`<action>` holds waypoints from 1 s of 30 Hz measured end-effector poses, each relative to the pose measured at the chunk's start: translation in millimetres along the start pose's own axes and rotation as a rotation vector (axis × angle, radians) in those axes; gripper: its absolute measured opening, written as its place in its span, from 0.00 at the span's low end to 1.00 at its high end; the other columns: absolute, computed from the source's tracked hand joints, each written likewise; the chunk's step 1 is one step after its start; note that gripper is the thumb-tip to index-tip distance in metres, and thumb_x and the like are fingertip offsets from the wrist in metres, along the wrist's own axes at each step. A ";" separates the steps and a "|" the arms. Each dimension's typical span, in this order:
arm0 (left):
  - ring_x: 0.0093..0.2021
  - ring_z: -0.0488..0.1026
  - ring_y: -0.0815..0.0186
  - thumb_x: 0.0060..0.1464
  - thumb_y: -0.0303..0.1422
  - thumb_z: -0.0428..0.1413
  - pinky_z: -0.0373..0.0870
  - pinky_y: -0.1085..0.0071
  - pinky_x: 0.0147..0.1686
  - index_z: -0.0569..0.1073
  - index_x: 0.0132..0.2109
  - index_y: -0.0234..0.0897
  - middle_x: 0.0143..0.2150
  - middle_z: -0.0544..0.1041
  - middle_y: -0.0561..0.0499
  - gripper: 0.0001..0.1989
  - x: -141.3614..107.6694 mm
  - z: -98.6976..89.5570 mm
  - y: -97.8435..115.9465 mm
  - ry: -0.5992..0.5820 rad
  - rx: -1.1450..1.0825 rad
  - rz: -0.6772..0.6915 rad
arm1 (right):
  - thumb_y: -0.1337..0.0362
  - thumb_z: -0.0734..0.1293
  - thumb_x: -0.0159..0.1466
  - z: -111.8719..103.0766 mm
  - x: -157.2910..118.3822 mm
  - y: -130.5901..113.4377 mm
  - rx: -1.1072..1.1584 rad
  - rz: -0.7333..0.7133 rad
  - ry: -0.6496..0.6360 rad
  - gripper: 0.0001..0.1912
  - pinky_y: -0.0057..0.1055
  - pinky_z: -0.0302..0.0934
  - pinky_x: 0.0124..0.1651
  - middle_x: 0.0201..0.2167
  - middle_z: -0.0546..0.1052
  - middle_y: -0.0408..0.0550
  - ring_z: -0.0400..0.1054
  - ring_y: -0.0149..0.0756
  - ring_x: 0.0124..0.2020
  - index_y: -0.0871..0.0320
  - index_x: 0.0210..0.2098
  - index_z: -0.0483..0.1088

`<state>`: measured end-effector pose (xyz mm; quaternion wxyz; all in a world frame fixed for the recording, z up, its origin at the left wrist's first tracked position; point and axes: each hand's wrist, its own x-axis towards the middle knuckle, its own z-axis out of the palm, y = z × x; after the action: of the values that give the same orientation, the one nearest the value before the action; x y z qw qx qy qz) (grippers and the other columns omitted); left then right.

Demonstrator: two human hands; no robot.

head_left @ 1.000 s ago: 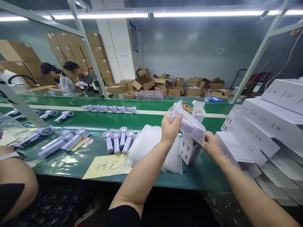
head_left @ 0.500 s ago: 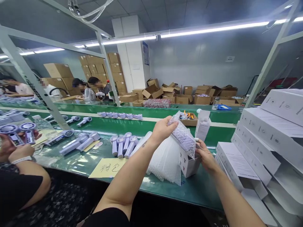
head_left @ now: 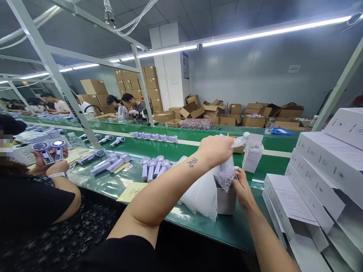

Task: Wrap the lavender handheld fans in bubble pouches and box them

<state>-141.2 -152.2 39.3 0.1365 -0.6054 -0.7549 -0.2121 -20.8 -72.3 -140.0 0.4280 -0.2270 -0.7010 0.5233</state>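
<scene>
My left hand (head_left: 217,149) is closed round the top of a bubble-wrap pouch (head_left: 225,173) with a pale item inside. The pouch hangs almost upright, its lower end at the open top of a white box (head_left: 226,201). My right hand (head_left: 241,185) holds the right side of that box near its rim, fingers bent. Flat bubble-wrap bags (head_left: 200,196) lie just left of the box. Behind stands another open white box (head_left: 253,153). Several lilac handheld fans (head_left: 155,168) rest left of the bags, beside a yellow paper (head_left: 132,191).
White boxes (head_left: 317,166) are stacked at the right. To the left, a person (head_left: 53,166) holds two fans over the green bench. A cardboard tray (head_left: 238,148) sits behind my left hand. More people and cardboard boxes (head_left: 214,109) are at the back.
My left hand has moved right and slightly up, and the pouch has swung from slanted to almost upright over the box. The box now stands straighter. The view has shifted left.
</scene>
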 end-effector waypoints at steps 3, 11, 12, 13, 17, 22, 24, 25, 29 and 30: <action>0.33 0.70 0.59 0.51 0.37 0.52 0.62 0.68 0.36 0.72 0.31 0.41 0.25 0.72 0.49 0.07 2.4 -4.0 3.5 -0.002 -0.002 -0.020 | 0.57 0.61 0.57 -6.8 -9.2 -2.2 -0.284 -0.101 0.119 0.17 0.40 0.62 0.41 0.36 0.69 0.48 0.66 0.42 0.36 0.55 0.45 0.58; 0.26 0.66 0.63 0.43 0.35 0.58 0.61 0.68 0.31 0.71 0.23 0.37 0.22 0.70 0.50 0.07 9.4 -13.8 -11.8 0.126 -0.560 -0.107 | 0.49 0.64 0.56 -5.8 -25.8 -5.8 -0.538 -0.241 0.008 0.30 0.45 0.59 0.50 0.47 0.65 0.56 0.62 0.49 0.50 0.57 0.52 0.56; 0.26 0.66 0.64 0.43 0.35 0.58 0.61 0.69 0.30 0.72 0.24 0.37 0.22 0.71 0.50 0.07 7.7 -11.8 -13.7 0.107 -0.640 -0.104 | 0.48 0.65 0.55 -8.0 -26.8 -7.8 -0.539 -0.210 -0.026 0.32 0.46 0.58 0.51 0.49 0.65 0.57 0.61 0.50 0.52 0.57 0.53 0.55; 0.25 0.66 0.64 0.42 0.35 0.58 0.61 0.69 0.29 0.72 0.24 0.37 0.22 0.71 0.50 0.06 5.1 -8.4 -15.8 0.088 -0.667 -0.110 | 0.47 0.65 0.54 -11.0 -27.5 -9.9 -0.536 -0.179 -0.058 0.34 0.46 0.58 0.51 0.50 0.64 0.56 0.61 0.51 0.53 0.56 0.54 0.54; 0.25 0.68 0.62 0.47 0.36 0.55 0.62 0.69 0.28 0.72 0.25 0.38 0.22 0.71 0.49 0.08 -10.8 11.1 -18.4 0.093 -0.347 -0.198 | 0.47 0.66 0.53 -24.6 -26.7 -14.8 -0.510 -0.074 -0.177 0.35 0.42 0.63 0.44 0.46 0.67 0.52 0.68 0.46 0.44 0.53 0.53 0.48; 0.38 0.72 0.54 0.54 0.34 0.49 0.64 0.63 0.38 0.73 0.39 0.39 0.34 0.75 0.43 0.10 -23.9 23.3 7.9 0.111 0.119 -0.045 | 0.48 0.69 0.50 -24.2 -24.5 -5.0 -0.527 -0.132 -0.223 0.39 0.44 0.64 0.44 0.45 0.65 0.53 0.67 0.45 0.44 0.53 0.52 0.45; 0.40 0.72 0.54 0.55 0.33 0.48 0.64 0.63 0.39 0.73 0.41 0.38 0.37 0.74 0.41 0.10 -24.0 28.0 20.2 0.047 0.185 0.033 | 0.48 0.69 0.50 -19.4 -25.9 0.2 -0.511 -0.147 -0.215 0.39 0.45 0.65 0.44 0.45 0.65 0.53 0.67 0.45 0.43 0.52 0.52 0.44; 0.40 0.72 0.54 0.56 0.33 0.48 0.64 0.63 0.38 0.72 0.42 0.37 0.37 0.75 0.41 0.11 -24.6 31.7 24.7 0.004 0.189 0.046 | 0.48 0.69 0.51 -17.0 -27.1 2.3 -0.497 -0.145 -0.218 0.39 0.46 0.65 0.44 0.45 0.65 0.53 0.68 0.45 0.43 0.52 0.52 0.43; 0.38 0.73 0.53 0.58 0.45 0.47 0.65 0.62 0.35 0.68 0.49 0.34 0.38 0.75 0.38 0.20 -40.3 53.6 26.0 -0.219 0.082 0.051 | 0.50 0.70 0.51 -9.4 -33.0 9.2 -0.423 -0.145 -0.178 0.43 0.48 0.65 0.45 0.47 0.65 0.55 0.67 0.47 0.45 0.52 0.54 0.39; 0.40 0.72 0.53 0.58 0.47 0.46 0.65 0.62 0.36 0.68 0.50 0.33 0.39 0.75 0.38 0.23 -48.0 59.7 22.1 -0.259 0.044 0.085 | 0.51 0.70 0.51 -8.3 -34.5 11.1 -0.391 -0.146 -0.153 0.43 0.48 0.65 0.46 0.48 0.64 0.56 0.67 0.47 0.46 0.53 0.55 0.39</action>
<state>-105.6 -160.4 -31.5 0.0599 -0.6562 -0.7442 -0.1094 3.0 -90.4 -162.0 0.3581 -0.2139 -0.8342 0.3607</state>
